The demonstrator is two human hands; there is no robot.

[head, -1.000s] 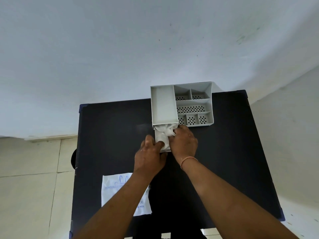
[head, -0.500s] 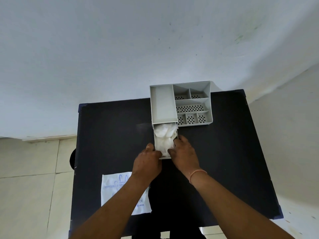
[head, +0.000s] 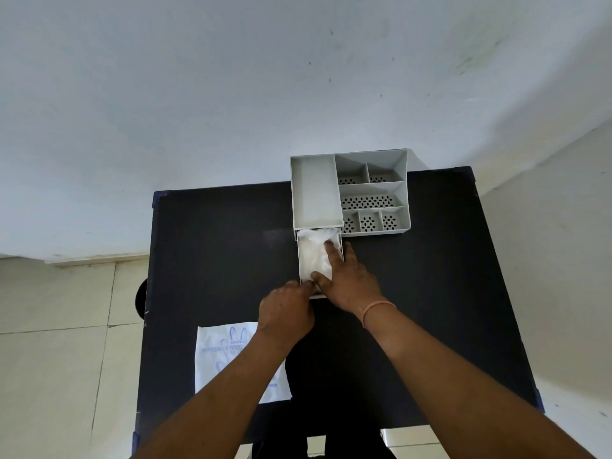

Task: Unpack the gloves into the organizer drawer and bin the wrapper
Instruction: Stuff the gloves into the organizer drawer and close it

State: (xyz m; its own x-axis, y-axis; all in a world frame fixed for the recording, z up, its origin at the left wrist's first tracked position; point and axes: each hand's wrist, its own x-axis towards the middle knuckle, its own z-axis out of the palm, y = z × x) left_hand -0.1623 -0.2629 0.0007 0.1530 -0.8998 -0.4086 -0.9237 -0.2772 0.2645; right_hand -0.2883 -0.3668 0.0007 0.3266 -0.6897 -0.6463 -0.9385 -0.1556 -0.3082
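- The right hand (head: 351,281) lies flat with fingers spread: the forefinger presses the white gloves (head: 314,256) down, the thumb rests on their near end.
- The left hand (head: 286,313) is curled, fingertips touching the near-left corner of the pulled-out drawer (head: 303,260); whether it pinches anything I cannot tell.
- The gloves fill the drawer, which juts from the grey organizer (head: 351,190) at the black table's (head: 215,253) far edge.
- The wrapper (head: 225,356) lies flat near the table's near-left edge, partly under the left forearm.
- Bare tabletop spreads left and right of the hands.
- Half a second ago both hands held the drawer's near end; the right hand has since moved onto the gloves.
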